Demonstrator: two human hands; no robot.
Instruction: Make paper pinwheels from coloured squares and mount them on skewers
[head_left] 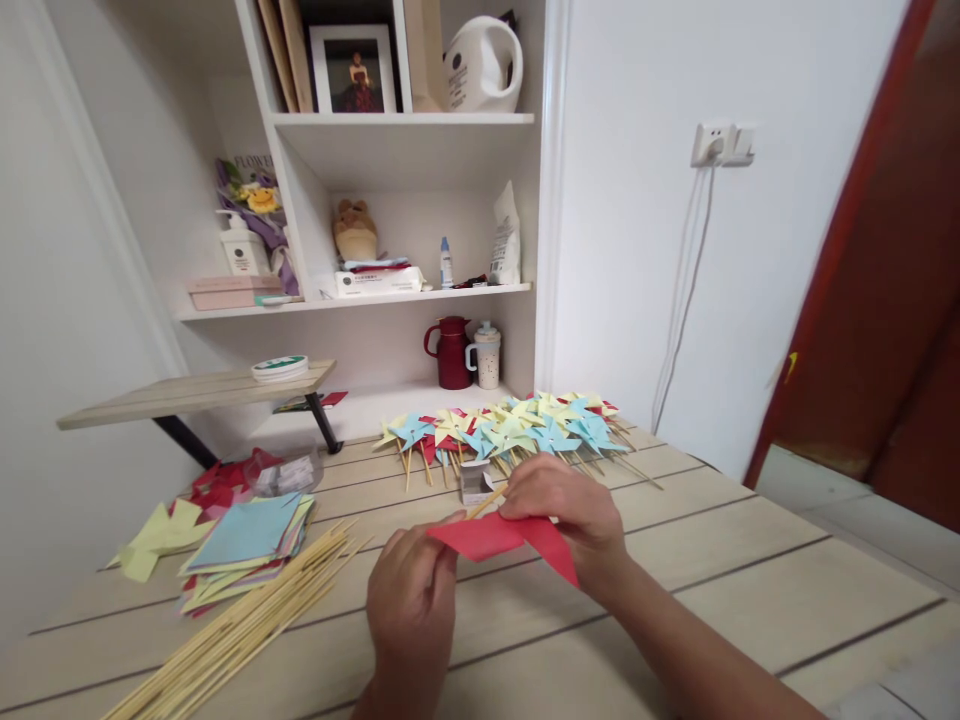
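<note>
Between my two hands, above the table, is a red paper pinwheel [484, 537] with its blades partly folded. My left hand [415, 590] is closed on its left edge. My right hand [574, 512] pinches it at the top, and one pointed flap hangs down below those fingers. A thin wooden stick [487, 500] shows behind the paper, running between the hands; which hand grips it I cannot tell. Just beyond sits a small open box [476, 483]. Many finished pinwheels [510, 432] in yellow, blue and red lie behind it on their sticks.
On the left of the table [720, 580] lie a bundle of wooden sticks [255, 625], a stack of coloured paper squares [244, 535], loose yellow paper [159, 538] and a clear plastic container [289, 474]. A raised wooden stand [202, 393] is behind them. A red jug [453, 355] and a speckled cup [487, 358] stand at the back.
</note>
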